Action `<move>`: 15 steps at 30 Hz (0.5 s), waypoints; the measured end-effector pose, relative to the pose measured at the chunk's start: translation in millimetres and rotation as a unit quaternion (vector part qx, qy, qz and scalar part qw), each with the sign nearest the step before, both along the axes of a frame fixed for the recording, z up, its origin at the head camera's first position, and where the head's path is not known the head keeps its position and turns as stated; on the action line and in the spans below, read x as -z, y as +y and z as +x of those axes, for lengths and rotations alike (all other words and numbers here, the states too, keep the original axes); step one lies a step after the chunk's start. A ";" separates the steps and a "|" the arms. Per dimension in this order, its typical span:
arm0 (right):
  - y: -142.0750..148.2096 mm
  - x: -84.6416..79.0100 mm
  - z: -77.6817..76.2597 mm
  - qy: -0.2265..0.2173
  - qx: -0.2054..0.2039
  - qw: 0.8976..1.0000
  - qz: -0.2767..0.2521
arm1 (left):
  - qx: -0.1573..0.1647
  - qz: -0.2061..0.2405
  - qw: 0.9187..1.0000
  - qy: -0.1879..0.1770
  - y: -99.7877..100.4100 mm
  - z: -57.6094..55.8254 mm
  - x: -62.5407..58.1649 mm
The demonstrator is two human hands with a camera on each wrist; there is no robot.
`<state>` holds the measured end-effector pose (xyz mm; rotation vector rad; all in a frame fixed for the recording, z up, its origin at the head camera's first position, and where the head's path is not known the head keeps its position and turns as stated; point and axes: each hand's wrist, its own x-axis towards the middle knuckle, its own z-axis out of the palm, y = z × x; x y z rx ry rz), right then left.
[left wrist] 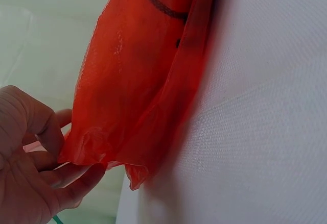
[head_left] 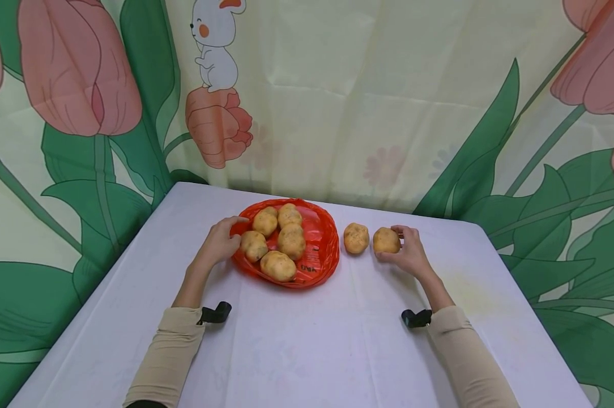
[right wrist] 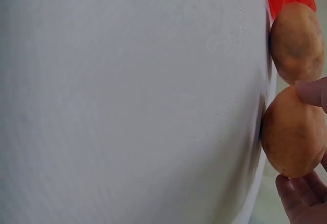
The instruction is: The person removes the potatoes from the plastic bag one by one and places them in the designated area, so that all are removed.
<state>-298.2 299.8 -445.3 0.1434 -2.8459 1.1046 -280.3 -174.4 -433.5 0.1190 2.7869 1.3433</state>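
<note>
Left hand (head_left: 220, 242) on bag (head_left: 316, 233), right hand (head_left: 410, 253) round potato (head_left: 386, 241)

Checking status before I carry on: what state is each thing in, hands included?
Red bag: open at the top
Bagged potatoes: unpeeled, lying inside it
Left hand: pinching the bag's edge
Loose potato: unpeeled, resting on the table, not held
Right hand: gripping the outer potato
Outer potato: unpeeled, gripped
Table: covered with a white cloth

Tulip-printed drapes (head_left: 327, 113) around a white table (head_left: 297, 351) show a curtained-off space.
</note>
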 end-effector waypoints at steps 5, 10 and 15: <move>-0.4 -0.5 -0.6 -0.005 0.003 1.000 0.001 | 0.000 -0.003 1.000 0.002 -0.8 -0.5 0.4; 1.0 -0.2 0.2 0.001 0.000 1.000 0.004 | 0.002 -0.004 1.000 0.004 -0.7 0.2 0.0; 1.3 -1.1 4.1 0.011 -0.003 1.000 0.001 | 0.003 -0.006 1.000 0.007 -0.4 1.0 -1.0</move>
